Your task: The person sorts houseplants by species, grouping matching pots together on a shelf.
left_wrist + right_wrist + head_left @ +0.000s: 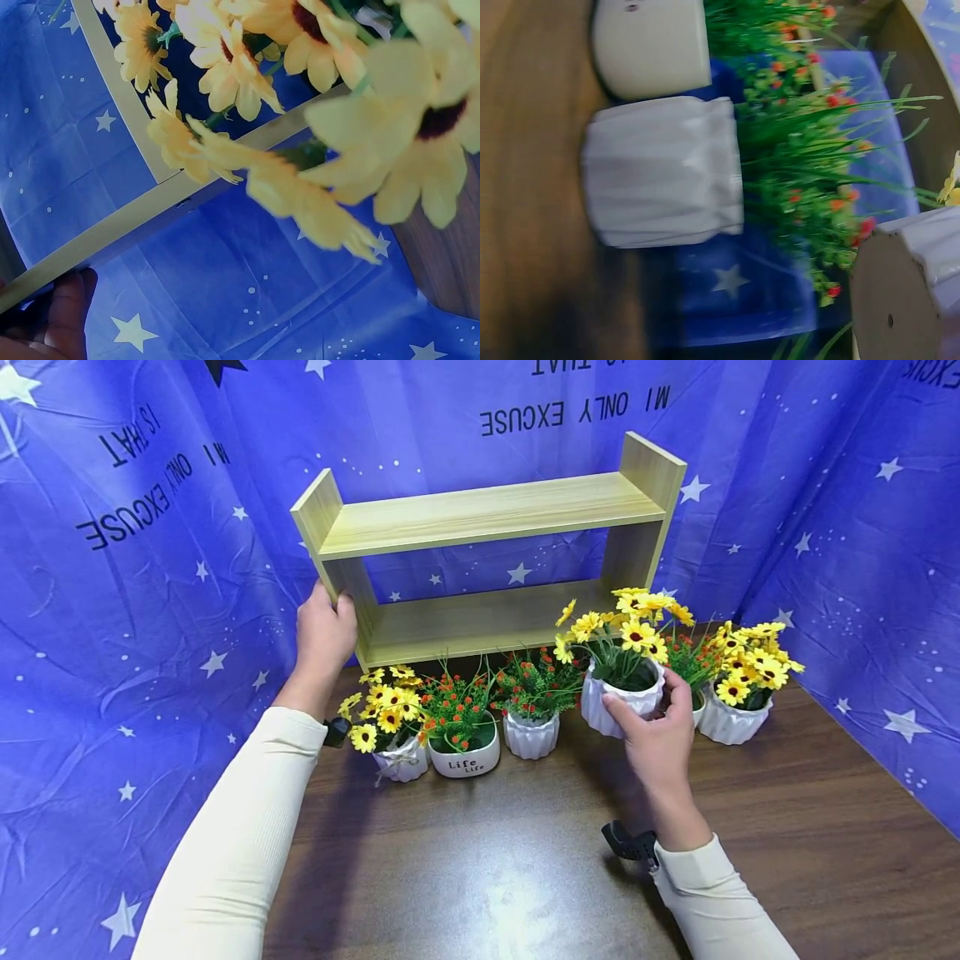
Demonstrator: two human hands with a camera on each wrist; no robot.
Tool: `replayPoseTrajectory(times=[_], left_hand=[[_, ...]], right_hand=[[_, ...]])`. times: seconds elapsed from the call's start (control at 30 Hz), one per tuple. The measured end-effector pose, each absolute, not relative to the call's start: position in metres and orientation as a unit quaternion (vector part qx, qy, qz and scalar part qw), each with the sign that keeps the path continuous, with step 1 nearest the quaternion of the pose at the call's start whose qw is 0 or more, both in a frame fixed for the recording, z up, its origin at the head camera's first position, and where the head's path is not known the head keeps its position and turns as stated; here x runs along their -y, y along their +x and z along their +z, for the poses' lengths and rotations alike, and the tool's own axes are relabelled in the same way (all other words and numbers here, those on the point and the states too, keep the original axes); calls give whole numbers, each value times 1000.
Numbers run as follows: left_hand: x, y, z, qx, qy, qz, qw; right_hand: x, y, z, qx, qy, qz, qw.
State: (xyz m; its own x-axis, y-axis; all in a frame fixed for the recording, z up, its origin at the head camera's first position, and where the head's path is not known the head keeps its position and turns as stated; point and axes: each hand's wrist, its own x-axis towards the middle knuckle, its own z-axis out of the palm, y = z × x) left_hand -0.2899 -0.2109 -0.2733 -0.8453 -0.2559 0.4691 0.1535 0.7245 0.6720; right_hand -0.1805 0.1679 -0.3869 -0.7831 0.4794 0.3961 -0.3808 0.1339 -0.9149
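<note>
My left hand (326, 631) grips the left side panel of a light wooden two-tier shelf (487, 514). In the left wrist view the fingers (69, 311) curl at the edge of the shelf's panel (112, 229), behind large yellow flowers (300, 195). My right hand (663, 747) holds a ribbed white pot (624, 703) of yellow flowers with dark centres, thumb on its front and fingers round its right side. That pot is off the table; the right wrist view shows its flat underside (896, 292) at the lower right. Both tiers of the shelf are bare.
On the brown wooden table (450, 835), in front of the shelf, stand a pot of yellow flowers (401, 760), a "Life" pot (467, 760), and a ribbed pot with red-flowered greenery (531, 735). Farther right is another yellow-flowered pot (733, 720). A blue starry curtain (847, 568) surrounds the table.
</note>
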Motion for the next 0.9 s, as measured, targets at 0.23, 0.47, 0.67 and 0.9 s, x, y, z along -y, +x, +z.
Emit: replayPoseTrajectory(times=[0.23, 0.47, 0.67, 0.9], left_hand=[[211, -290, -273, 887, 31, -368, 276], [211, -290, -273, 885, 34, -372, 280], [210, -290, -273, 886, 33, -367, 281], [211, -291, -274, 887, 29, -366, 280]], right_hand=[[-167, -182, -350, 655, 9, 668, 353], [-165, -193, -308, 592, 63, 699, 397], [-163, -200, -263, 544, 100, 722, 415], [-156, -208, -223, 561, 108, 699, 430]])
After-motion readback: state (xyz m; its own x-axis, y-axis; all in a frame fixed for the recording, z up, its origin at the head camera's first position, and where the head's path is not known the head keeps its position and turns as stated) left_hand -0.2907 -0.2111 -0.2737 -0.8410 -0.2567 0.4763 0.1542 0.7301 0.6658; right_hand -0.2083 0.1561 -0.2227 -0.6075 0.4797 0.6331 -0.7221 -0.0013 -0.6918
